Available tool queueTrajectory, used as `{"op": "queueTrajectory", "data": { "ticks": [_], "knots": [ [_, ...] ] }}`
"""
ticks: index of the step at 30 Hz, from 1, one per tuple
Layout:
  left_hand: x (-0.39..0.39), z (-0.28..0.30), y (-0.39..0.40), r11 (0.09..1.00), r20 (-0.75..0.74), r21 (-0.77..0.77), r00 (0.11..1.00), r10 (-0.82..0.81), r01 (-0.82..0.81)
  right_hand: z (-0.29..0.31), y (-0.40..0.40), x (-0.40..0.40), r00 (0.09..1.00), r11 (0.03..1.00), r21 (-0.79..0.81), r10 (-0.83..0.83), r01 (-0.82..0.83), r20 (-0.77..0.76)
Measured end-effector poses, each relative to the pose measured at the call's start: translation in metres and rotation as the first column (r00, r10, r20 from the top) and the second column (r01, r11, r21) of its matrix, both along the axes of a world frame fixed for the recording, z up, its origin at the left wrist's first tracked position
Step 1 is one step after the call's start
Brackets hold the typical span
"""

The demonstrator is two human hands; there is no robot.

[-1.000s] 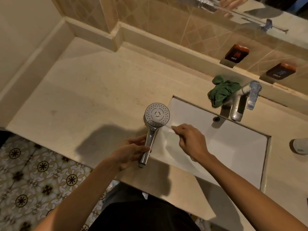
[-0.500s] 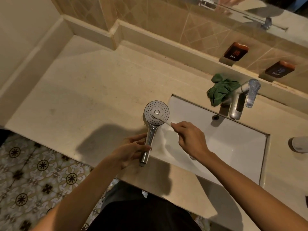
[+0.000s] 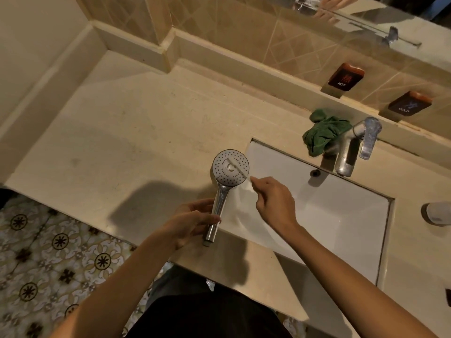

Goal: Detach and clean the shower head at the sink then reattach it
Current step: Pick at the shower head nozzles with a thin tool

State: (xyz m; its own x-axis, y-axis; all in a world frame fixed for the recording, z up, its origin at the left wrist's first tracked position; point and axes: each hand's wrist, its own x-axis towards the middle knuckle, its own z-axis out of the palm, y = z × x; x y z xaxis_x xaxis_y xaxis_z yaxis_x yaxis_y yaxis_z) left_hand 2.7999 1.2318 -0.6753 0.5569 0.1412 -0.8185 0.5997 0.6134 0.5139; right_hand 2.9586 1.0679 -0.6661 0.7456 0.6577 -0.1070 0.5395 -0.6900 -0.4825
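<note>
Left hand (image 3: 190, 222) grips the chrome shower head (image 3: 225, 181) handle; right hand (image 3: 274, 200) pinches a thin white brush (image 3: 238, 168) against its dotted round face.

Open countertop (image 3: 127, 132) left of sink (image 3: 317, 215): broad, bare, free for passage up to the raised tile ledge (image 3: 244, 67) along the back wall. Sink basin interior open through centre and right. Left rim of basin occupied: shower head (image 3: 229, 170) held upright-tilted above it by left hand (image 3: 192, 222), right hand (image 3: 275, 201) just beside, thin white brush (image 3: 238, 168) laid across the spray face. Back rim blocked by tap (image 3: 351, 147) with green cloth (image 3: 324, 135) bunched against its left side. HOT plate (image 3: 345, 76) and COLD plate (image 3: 408, 104) project from the ledge behind. White container (image 3: 438, 213) at far right edge.
</note>
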Motion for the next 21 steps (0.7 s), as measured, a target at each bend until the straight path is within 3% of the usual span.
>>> {"op": "queueTrajectory", "data": {
  "ticks": [2, 6, 10, 15, 19, 21],
  "knots": [
    [-0.002, -0.001, -0.001, 1.0, -0.01, -0.018, 1.0, 0.02, -0.02, -0.002, -0.003, -0.006, 0.997, 0.997, -0.009, 0.073, -0.073, 0.005],
    [-0.007, -0.002, -0.003, 0.998, -0.018, -0.022, 0.998, 0.06, -0.06, -0.005, -0.005, 0.023, 0.997, 0.995, -0.054, -0.081, 0.082, 0.022],
    [-0.01, -0.003, -0.001, 0.996, -0.024, -0.049, 0.997, 0.07, -0.071, -0.003, -0.004, 0.004, 0.988, 0.988, -0.039, 0.151, -0.152, -0.007],
    [-0.012, -0.004, 0.004, 0.998, -0.029, -0.005, 0.998, 0.062, -0.062, -0.009, 0.002, 0.01, 1.0, 1.0, -0.025, -0.004, 0.004, -0.026],
    [-0.009, -0.004, 0.006, 0.998, -0.038, -0.002, 0.997, 0.063, -0.063, -0.006, 0.008, -0.01, 0.987, 0.988, -0.017, 0.154, -0.155, -0.04],
    [-0.009, -0.005, 0.007, 0.997, -0.032, 0.0, 0.996, 0.08, -0.081, -0.006, 0.008, -0.005, 0.987, 0.987, -0.031, 0.155, -0.156, -0.028]
  ]
}}
